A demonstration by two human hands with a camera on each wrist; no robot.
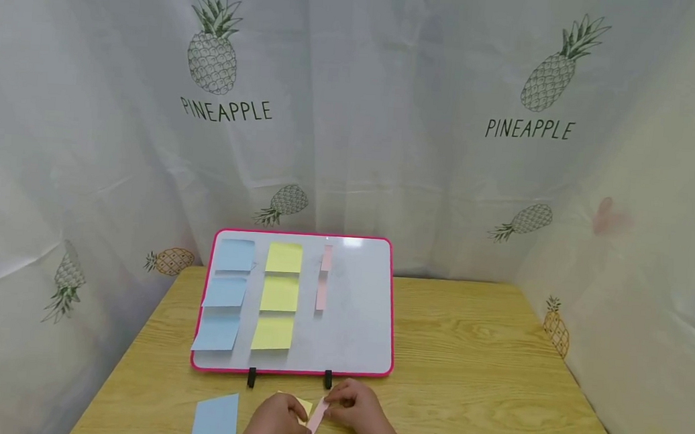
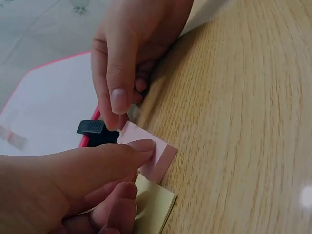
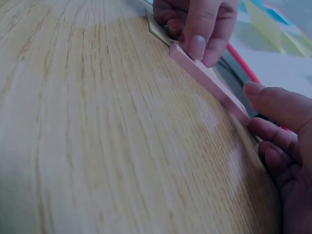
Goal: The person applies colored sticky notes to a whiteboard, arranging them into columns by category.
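A narrow pink sticky-note pad [image 1: 316, 422] is pinched near its lower end by my left hand [image 1: 275, 422], thumb on top in the left wrist view. My right hand [image 1: 358, 409] is at the pad's far end. In the right wrist view its index fingertip touches or nearly touches that end, while the thumb stands apart above. A yellow sticky-note pad [image 2: 155, 204] lies under my left hand, partly covered by it. To the left, a blue sticky-note pad [image 1: 215, 419] lies on the wooden table [image 1: 463, 380].
Behind the hands leans a pink-rimmed whiteboard [image 1: 359, 312] on two black feet [image 1: 328, 379]. It bears columns of blue notes [image 1: 234, 255], yellow notes [image 1: 284, 257] and two pink strips [image 1: 321, 292]. A pineapple-print curtain [image 1: 367, 111] surrounds the table.
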